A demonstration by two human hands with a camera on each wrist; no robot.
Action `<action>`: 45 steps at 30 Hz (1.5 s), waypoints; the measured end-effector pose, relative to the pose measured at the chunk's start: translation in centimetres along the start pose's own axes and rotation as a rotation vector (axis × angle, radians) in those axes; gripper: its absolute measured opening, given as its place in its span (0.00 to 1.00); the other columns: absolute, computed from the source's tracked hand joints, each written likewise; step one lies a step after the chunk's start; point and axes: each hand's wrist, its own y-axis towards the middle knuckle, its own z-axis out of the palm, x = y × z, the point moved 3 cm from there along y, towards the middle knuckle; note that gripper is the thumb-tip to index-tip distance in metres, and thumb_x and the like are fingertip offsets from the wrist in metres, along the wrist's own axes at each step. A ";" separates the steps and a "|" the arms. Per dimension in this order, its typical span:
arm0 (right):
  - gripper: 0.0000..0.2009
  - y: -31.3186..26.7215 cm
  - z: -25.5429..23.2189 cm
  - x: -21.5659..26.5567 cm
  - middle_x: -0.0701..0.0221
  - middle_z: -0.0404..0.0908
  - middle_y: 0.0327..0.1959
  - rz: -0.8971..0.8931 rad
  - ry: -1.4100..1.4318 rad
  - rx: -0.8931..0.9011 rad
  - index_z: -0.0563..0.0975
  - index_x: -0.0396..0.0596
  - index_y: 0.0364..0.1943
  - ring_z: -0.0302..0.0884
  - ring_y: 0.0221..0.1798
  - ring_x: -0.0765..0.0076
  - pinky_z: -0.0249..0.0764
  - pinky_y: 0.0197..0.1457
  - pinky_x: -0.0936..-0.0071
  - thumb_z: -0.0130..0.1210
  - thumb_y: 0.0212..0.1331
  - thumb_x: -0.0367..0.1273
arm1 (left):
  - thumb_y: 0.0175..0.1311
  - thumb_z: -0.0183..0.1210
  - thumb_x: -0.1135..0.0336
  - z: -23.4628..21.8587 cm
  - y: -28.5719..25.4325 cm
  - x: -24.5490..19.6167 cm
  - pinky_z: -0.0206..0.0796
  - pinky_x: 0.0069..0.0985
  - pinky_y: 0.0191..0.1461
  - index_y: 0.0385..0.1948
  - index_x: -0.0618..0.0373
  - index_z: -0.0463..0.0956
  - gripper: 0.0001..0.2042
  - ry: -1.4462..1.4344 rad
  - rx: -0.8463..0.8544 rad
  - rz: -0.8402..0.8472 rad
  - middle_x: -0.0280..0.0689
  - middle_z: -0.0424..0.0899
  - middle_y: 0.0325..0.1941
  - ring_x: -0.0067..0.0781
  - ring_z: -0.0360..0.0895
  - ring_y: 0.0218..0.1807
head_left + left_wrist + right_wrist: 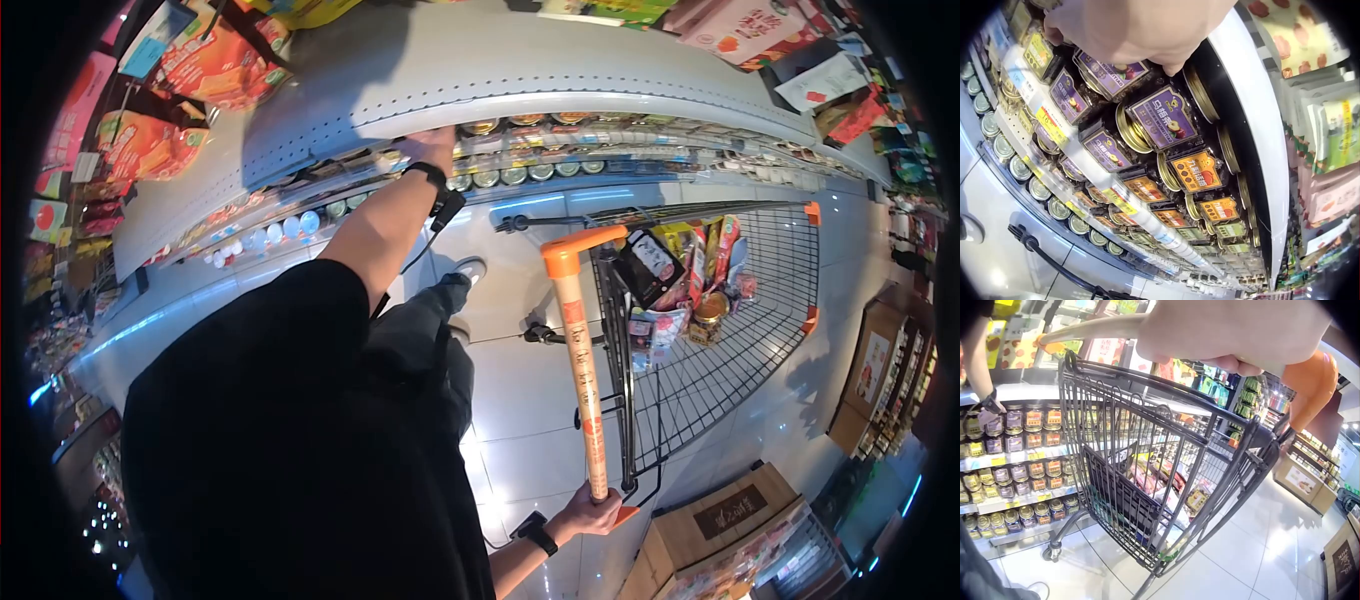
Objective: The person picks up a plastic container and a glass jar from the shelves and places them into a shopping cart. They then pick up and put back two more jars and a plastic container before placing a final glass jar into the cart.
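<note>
My left hand (430, 143) reaches into the shelf, its thumb and fingers spread around the upper part of a purple-labelled jar (1111, 74). In the left wrist view the hand covers the jar's top. Beside it stand another purple-labelled jar (1163, 115) with a gold lid and an orange-labelled jar (1196, 170). My right hand (590, 510) grips the shopping cart handle (585, 390) close to its orange end. The handle also crosses the top of the right wrist view, under the curled fingers of that hand.
The wire shopping cart (770, 290) holds several packages, a black packet (648, 268) and a gold-lidded jar (712, 306). Lower shelf rows hold more jars (1013, 519). Bagged snacks (215, 65) stand above the shelf edge. A wooden display stand (720, 520) is beyond the cart.
</note>
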 end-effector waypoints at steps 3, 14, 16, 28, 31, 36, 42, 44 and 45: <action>0.15 -0.1 -0.1 0.0 0.76 0.71 0.14 0.007 -0.015 0.046 0.71 0.51 0.17 0.72 0.17 0.63 0.68 0.22 0.69 0.70 0.41 0.35 | 0.54 0.61 0.38 -1.0 -0.2 -1.6 0.59 0.40 0.67 0.60 0.56 0.69 0.37 0.148 0.071 0.047 0.37 0.73 0.65 0.37 0.68 0.66; 0.16 -0.2 -0.1 0.1 0.77 0.73 0.15 -0.026 -0.070 0.016 0.72 0.52 0.19 0.73 0.17 0.66 0.68 0.20 0.70 0.70 0.45 0.41 | 0.44 0.68 0.37 -3.3 -1.4 -3.5 0.55 0.39 0.68 0.61 0.58 0.64 0.45 0.394 0.086 -0.189 0.45 0.73 0.61 0.46 0.69 0.63; 0.16 -0.2 0.1 0.1 0.77 0.74 0.15 -0.032 -0.078 0.007 0.72 0.52 0.19 0.73 0.17 0.66 0.68 0.20 0.70 0.70 0.46 0.41 | 0.41 0.67 0.32 -3.3 -1.9 -3.3 0.38 0.37 0.76 0.65 0.61 0.55 0.53 0.279 0.079 -0.093 0.50 0.68 0.65 0.49 0.62 0.68; 0.18 -0.1 0.0 0.1 0.74 0.68 0.13 -0.029 -0.018 -0.030 0.70 0.51 0.17 0.68 0.14 0.61 0.65 0.19 0.68 0.67 0.51 0.42 | 0.32 0.78 0.48 -7.4 -6.8 -4.1 0.66 0.36 0.61 0.57 0.64 0.64 0.48 0.111 -0.101 -0.147 0.50 0.79 0.52 0.49 0.77 0.54; 0.18 0.0 0.3 0.1 0.74 0.68 0.13 -0.029 -0.008 -0.045 0.70 0.51 0.16 0.68 0.14 0.61 0.65 0.20 0.68 0.67 0.51 0.42 | 0.40 0.75 0.44 -11.1 -10.0 -3.9 0.68 0.31 0.56 0.52 0.63 0.69 0.41 0.110 0.096 -0.134 0.45 0.81 0.49 0.37 0.78 0.52; 0.18 0.1 0.2 0.4 0.74 0.68 0.12 -0.049 -0.007 -0.083 0.70 0.51 0.16 0.68 0.13 0.62 0.65 0.19 0.68 0.67 0.49 0.42 | 0.58 0.66 0.56 -18.6 -16.1 -6.1 0.74 0.26 0.44 0.51 0.62 0.71 0.25 -0.343 0.517 -0.455 0.35 0.80 0.42 0.25 0.78 0.40; 0.24 0.8 -2.5 0.0 0.68 0.76 0.34 0.023 0.101 0.124 0.77 0.47 0.33 0.77 0.37 0.60 0.75 0.30 0.68 0.71 0.43 0.51 | 0.59 0.61 0.63 -23.3 -20.9 -11.2 0.71 0.28 0.50 0.63 0.58 0.63 0.29 -0.799 0.968 -0.484 0.33 0.75 0.51 0.24 0.75 0.50; 0.43 1.1 -4.9 1.6 0.56 0.68 0.57 0.094 0.646 0.170 0.72 0.40 0.56 0.64 0.63 0.49 0.74 0.54 0.58 0.68 0.41 0.59 | 0.49 0.68 0.59 -24.2 -22.3 -15.4 0.59 0.31 0.62 0.67 0.58 0.58 0.41 -0.831 1.111 -0.383 0.37 0.67 0.62 0.29 0.66 0.61; 0.49 2.1 -7.1 2.8 0.56 0.70 0.57 0.016 0.774 0.184 0.69 0.36 0.58 0.66 0.62 0.50 0.63 0.65 0.52 0.67 0.39 0.63 | 0.44 0.71 0.57 -24.8 -23.5 -17.9 0.53 0.32 0.69 0.69 0.58 0.55 0.47 -0.832 1.185 -0.325 0.38 0.63 0.67 0.31 0.62 0.67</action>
